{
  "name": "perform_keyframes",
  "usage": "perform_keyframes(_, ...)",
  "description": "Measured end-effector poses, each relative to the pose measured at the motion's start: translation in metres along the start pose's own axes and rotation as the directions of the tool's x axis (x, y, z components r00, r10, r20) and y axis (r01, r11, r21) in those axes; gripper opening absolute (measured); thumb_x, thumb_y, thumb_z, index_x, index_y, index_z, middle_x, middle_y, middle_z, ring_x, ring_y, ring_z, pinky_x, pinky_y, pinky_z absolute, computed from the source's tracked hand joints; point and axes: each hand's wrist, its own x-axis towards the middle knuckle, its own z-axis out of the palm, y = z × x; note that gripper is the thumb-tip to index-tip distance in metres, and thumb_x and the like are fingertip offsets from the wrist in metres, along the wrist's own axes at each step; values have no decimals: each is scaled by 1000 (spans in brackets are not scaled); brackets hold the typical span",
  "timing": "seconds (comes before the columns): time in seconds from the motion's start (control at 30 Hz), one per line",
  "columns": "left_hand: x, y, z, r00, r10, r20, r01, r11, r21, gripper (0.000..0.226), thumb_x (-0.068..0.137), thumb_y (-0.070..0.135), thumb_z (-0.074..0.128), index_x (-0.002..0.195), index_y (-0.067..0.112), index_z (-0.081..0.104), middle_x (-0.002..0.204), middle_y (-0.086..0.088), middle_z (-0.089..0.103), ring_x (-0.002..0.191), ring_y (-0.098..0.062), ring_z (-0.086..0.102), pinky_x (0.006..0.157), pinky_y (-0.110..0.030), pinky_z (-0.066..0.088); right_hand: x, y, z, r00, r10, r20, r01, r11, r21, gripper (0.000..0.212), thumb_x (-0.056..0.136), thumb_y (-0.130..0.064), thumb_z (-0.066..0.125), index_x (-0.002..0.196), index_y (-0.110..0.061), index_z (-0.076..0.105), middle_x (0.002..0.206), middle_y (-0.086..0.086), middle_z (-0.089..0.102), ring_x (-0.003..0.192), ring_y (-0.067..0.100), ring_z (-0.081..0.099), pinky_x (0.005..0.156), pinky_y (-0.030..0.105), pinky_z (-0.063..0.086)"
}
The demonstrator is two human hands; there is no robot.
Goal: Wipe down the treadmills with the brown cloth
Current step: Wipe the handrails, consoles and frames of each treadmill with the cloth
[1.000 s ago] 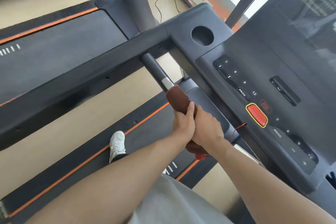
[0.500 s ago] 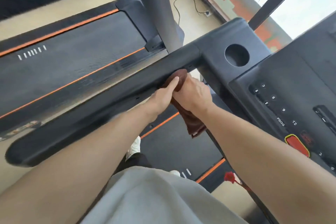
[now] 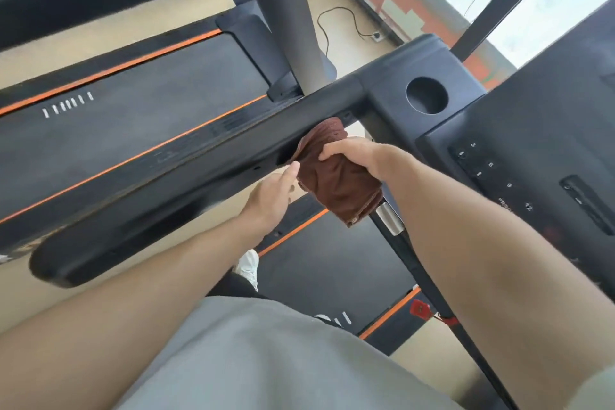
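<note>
Beige gym flooring is seen beneath two black treadmills with orange-edged belts.

At the near treadmill's left console corner, the brown cloth is gripped by the curled fingers of the right hand and pressed against the inner side of the long side handrail. The left hand is held just beside the cloth, fingers extended, one fingertip touching its edge. A cup holder is set nearby.
</note>
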Motion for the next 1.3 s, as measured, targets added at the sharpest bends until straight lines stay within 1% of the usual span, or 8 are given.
perform_keyframes(0.13,-19,-5,27,1000,-6,18,7,1000,-25,64,100,65,38,118,12,68,124,-10,69,117,-33,63,107,-49,47,-12,40,-7,1000,-17,25,20,993,-116,45,64,-33,85,104,-15,73,103,11,77,90,34,76,90,47,61)
perform_keyframes(0.27,-43,-4,72,997,-31,76,36,997,-64,61,73,81,33,90,30,64,122,-7,69,113,-33,65,107,-52,47,-46,105,-20,991,83,108,-80,996,-36,36,83,-21,76,116,-8,72,104,15,77,97,36,75,92,46,60)
perform_keyframes(0.43,-68,-12,127,993,44,107,-37,997,-61,64,103,60,36,128,8,64,131,-15,65,123,-36,61,106,-50,48,-68,154,-26,989,76,128,-72,997,-31,33,85,-19,72,115,-3,72,104,19,77,98,38,74,94,48,59)
perform_keyframes(0.67,-91,-29,163,999,5,44,-4,1000,-23,68,102,60,29,136,12,62,142,-7,60,129,-32,56,112,-50,40,-87,186,-28,992,-127,17,125,935,-333,35,82,-19,75,116,-15,68,105,6,76,91,23,73,91,40,59)
perform_keyframes(0.87,-96,-43,179,996,-31,86,31,1000,1,61,106,58,26,133,17,62,132,-2,65,119,-27,63,100,-38,45,-116,205,-30,966,-257,11,229,839,-494,53,80,-18,77,128,-24,54,90,-11,62,76,0,57,61,16,42)
perform_keyframes(1.03,-90,-49,178,988,-87,128,96,993,-64,70,97,68,30,135,17,62,136,-4,63,121,-30,61,108,-53,46,-124,224,-31,988,-147,-54,80,769,-634,87,72,-31,79,146,-27,33,103,-2,65,87,20,64,76,33,54)
perform_keyframes(1.17,-78,-38,170,983,-135,126,153,977,-147,72,95,70,32,131,17,65,133,-4,65,121,-29,62,108,-52,46,-109,222,-3,912,-175,-370,-110,766,-633,48,82,-50,67,123,-28,54,75,-10,55,73,21,59,68,30,50)
perform_keyframes(1.3,-54,-11,161,986,-148,82,164,959,-232,84,83,75,27,134,18,62,134,-4,65,121,-28,62,109,-51,47,-106,223,-1,907,-148,-393,-121,805,-581,41,83,-49,66,117,-29,54,80,-8,58,76,22,58,70,32,48)
